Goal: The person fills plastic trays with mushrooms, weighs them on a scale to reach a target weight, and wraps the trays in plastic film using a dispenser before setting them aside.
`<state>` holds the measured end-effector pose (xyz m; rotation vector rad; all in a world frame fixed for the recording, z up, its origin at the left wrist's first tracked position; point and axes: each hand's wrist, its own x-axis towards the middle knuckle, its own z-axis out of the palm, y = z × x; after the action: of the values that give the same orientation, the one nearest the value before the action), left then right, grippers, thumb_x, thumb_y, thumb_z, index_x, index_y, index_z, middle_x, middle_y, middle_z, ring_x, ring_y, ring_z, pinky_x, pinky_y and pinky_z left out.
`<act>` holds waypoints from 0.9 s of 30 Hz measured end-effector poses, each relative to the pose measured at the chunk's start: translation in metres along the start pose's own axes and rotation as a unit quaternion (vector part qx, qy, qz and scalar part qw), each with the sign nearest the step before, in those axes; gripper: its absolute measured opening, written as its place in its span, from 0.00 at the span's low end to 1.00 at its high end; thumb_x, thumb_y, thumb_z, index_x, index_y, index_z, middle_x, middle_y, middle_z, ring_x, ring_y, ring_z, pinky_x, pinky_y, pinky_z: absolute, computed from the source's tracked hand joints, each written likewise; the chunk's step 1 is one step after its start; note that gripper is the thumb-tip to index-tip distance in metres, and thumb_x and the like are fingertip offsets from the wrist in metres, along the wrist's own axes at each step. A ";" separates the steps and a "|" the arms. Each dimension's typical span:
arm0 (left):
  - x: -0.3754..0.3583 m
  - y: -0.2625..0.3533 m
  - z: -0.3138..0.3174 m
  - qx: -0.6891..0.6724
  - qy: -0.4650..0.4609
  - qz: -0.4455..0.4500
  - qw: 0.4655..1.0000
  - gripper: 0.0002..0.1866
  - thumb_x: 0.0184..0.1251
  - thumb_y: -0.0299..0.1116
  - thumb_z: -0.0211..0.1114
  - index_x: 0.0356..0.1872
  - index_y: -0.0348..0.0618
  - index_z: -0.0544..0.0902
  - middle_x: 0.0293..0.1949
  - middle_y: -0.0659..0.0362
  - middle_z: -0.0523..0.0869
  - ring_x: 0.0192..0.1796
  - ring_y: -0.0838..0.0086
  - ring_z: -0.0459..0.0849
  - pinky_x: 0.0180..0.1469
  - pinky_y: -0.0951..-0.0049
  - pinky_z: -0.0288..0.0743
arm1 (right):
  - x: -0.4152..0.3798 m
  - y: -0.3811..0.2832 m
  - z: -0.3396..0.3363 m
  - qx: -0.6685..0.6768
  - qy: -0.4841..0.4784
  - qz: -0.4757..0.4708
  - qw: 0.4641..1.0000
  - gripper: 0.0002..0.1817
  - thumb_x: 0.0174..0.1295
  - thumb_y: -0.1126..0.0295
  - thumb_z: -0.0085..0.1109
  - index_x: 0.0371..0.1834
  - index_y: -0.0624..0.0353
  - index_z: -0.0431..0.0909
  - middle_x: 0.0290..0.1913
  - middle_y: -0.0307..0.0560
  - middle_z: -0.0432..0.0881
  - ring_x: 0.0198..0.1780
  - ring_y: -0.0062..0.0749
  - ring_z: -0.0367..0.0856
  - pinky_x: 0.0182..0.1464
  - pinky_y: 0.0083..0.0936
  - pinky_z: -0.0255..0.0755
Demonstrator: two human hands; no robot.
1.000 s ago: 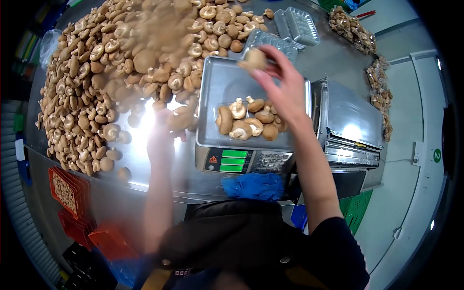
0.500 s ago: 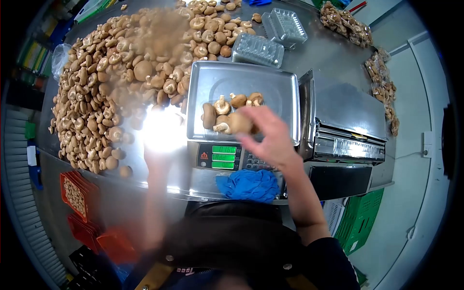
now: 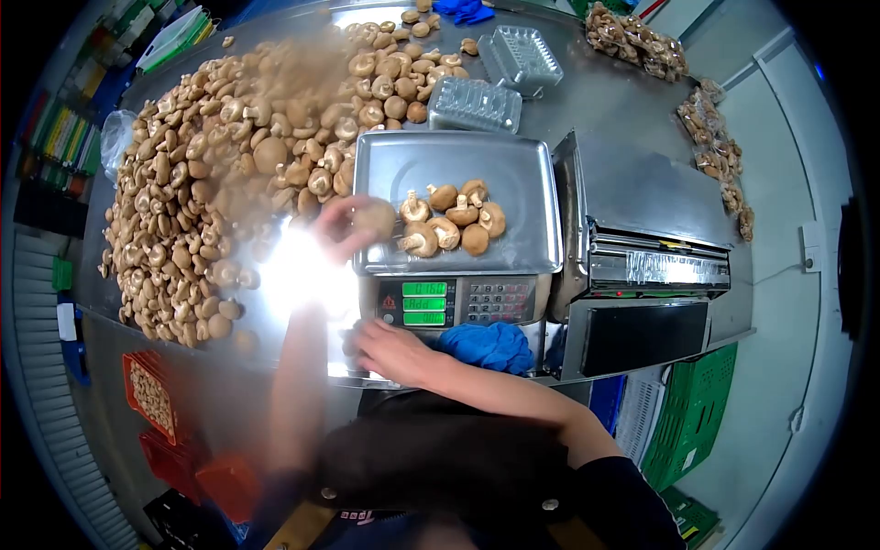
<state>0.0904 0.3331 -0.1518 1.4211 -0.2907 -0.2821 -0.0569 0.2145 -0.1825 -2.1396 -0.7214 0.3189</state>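
My left hand (image 3: 337,231) pinches a brown shiitake mushroom (image 3: 374,221) at the left rim of the steel scale pan (image 3: 522,183). Several shiitakes (image 3: 462,212) lie on the pan, some with stems up. My right hand (image 3: 390,353) is low in front of the scale, left of a crumpled blue cloth (image 3: 490,349). Its fingers are curled together around a small dark shape, blurred by the bright glare, and I cannot tell what it is. The green display (image 3: 424,303) is lit above my right hand.
A big heap of shiitakes (image 3: 165,183) covers the table's left side. Clear plastic trays (image 3: 475,104) stand behind the scale. A metal wrapping machine (image 3: 655,220) is on the right, with bagged mushrooms (image 3: 632,41) beyond it. Red crates (image 3: 151,394) sit below left.
My right hand has left the pan, moving down and left to the scale's front. My left hand has risen to the pan's left rim with a mushroom. The pan's mushrooms are arranged differently.
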 end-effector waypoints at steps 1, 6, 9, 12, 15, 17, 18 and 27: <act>0.001 0.007 0.010 -0.027 0.016 0.015 0.999 0.23 0.58 0.24 0.67 0.57 0.40 0.77 0.54 0.56 0.81 0.52 0.73 0.81 0.53 0.74 0.77 | -0.008 0.002 -0.008 0.007 0.012 0.011 1.000 0.20 0.57 0.69 0.61 0.52 0.60 0.73 0.49 0.51 0.74 0.54 0.46 0.74 0.51 0.37 0.75; 0.010 0.003 0.076 0.212 0.054 0.074 0.973 0.23 0.58 0.30 0.69 0.55 0.43 0.77 0.53 0.54 0.81 0.55 0.66 0.77 0.57 0.69 0.71 | -0.043 0.003 -0.053 -0.040 0.021 0.068 0.997 0.16 0.63 0.65 0.58 0.51 0.59 0.75 0.43 0.50 0.79 0.43 0.47 0.81 0.44 0.38 0.77; 0.003 -0.008 0.081 0.380 0.092 0.169 0.905 0.22 0.53 0.32 0.70 0.51 0.41 0.78 0.57 0.48 0.75 0.62 0.53 0.70 0.65 0.59 0.63 | -0.066 0.008 -0.088 -0.082 0.090 0.076 0.990 0.11 0.63 0.64 0.59 0.44 0.57 0.80 0.36 0.46 0.83 0.35 0.44 0.84 0.37 0.38 0.78; 0.000 -0.011 0.071 0.350 0.081 0.145 0.922 0.23 0.59 0.38 0.66 0.55 0.42 0.77 0.64 0.51 0.71 0.69 0.53 0.65 0.70 0.55 0.57 | -0.062 0.019 -0.133 -0.076 0.355 0.106 0.926 0.10 0.59 0.70 0.63 0.44 0.55 0.82 0.33 0.47 0.85 0.32 0.38 0.85 0.36 0.33 0.78; 0.015 -0.009 0.082 0.412 0.062 0.200 0.887 0.24 0.59 0.39 0.65 0.56 0.43 0.76 0.63 0.49 0.72 0.66 0.49 0.66 0.68 0.53 0.57 | -0.031 0.051 -0.172 -0.123 0.399 0.127 0.900 0.19 0.65 0.61 0.57 0.57 0.57 0.76 0.59 0.56 0.75 0.58 0.49 0.74 0.58 0.38 0.69; 0.022 -0.022 0.082 0.433 0.041 0.201 0.878 0.23 0.62 0.40 0.62 0.58 0.46 0.76 0.62 0.50 0.73 0.66 0.51 0.68 0.68 0.52 0.55 | -0.008 0.088 -0.165 -0.160 0.399 0.113 0.896 0.22 0.67 0.58 0.54 0.60 0.57 0.74 0.66 0.59 0.68 0.66 0.54 0.66 0.66 0.40 0.63; 0.023 -0.029 0.082 0.425 0.019 0.190 0.885 0.23 0.62 0.40 0.61 0.58 0.46 0.76 0.61 0.51 0.74 0.65 0.51 0.69 0.68 0.52 0.54 | -0.006 0.092 -0.154 -0.170 0.371 0.110 0.906 0.22 0.67 0.58 0.53 0.61 0.57 0.73 0.68 0.60 0.65 0.67 0.55 0.64 0.67 0.41 0.61; 0.011 -0.013 0.071 0.338 0.058 0.169 0.924 0.24 0.65 0.39 0.57 0.62 0.46 0.75 0.62 0.49 0.75 0.67 0.55 0.69 0.71 0.57 0.54 | -0.019 0.098 -0.173 -0.076 0.369 0.131 0.917 0.23 0.71 0.59 0.45 0.66 0.58 0.67 0.69 0.61 0.62 0.70 0.57 0.60 0.71 0.40 0.56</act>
<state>0.0748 0.2622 -0.1560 2.0219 -0.5630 0.2139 0.0439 0.0452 -0.1525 -2.2650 -0.0184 -0.4170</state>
